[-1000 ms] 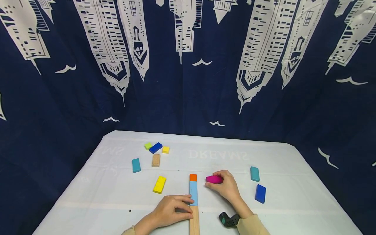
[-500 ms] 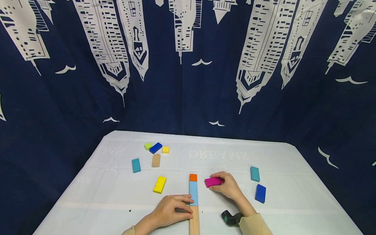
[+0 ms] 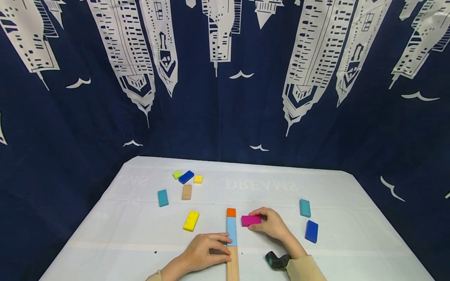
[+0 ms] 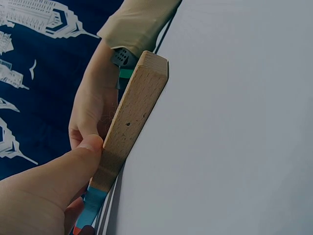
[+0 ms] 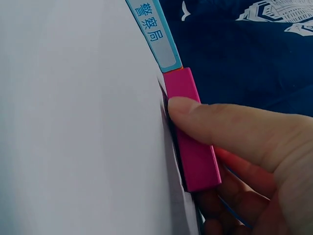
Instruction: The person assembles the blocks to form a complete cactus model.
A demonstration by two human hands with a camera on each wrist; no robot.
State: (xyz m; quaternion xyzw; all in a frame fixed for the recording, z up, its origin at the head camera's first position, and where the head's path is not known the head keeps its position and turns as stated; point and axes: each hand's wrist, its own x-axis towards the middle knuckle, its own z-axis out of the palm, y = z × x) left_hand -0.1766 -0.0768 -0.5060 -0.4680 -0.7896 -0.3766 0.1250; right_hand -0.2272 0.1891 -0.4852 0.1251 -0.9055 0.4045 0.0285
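My right hand point(image 3: 274, 224) pinches a magenta block point(image 3: 249, 221) between thumb and fingers, just right of a row of blocks. In the right wrist view the thumb lies across the magenta block point(image 5: 198, 156), and its far end overlaps the light blue block point(image 5: 155, 36), which bears printed characters. The row runs from a long wooden block point(image 3: 233, 267) through the light blue block point(image 3: 231, 226) to a small orange block point(image 3: 231, 212). My left hand point(image 3: 205, 249) rests its fingertips against the row's left side; its thumb touches the wooden block point(image 4: 132, 107).
A yellow block point(image 3: 191, 221) and a teal block point(image 3: 163, 198) lie to the left. Behind them are wooden point(image 3: 186, 192), blue point(image 3: 186, 177), small yellow point(image 3: 198, 179) and lime point(image 3: 177, 175) blocks. Another teal block point(image 3: 305, 208) and blue block point(image 3: 311, 232) lie right on the white table point(image 3: 351, 257).
My right hand has turned the magenta block from tilted to level with its long side facing me, bringing it slightly left and nearer. The left hand has stayed in place.
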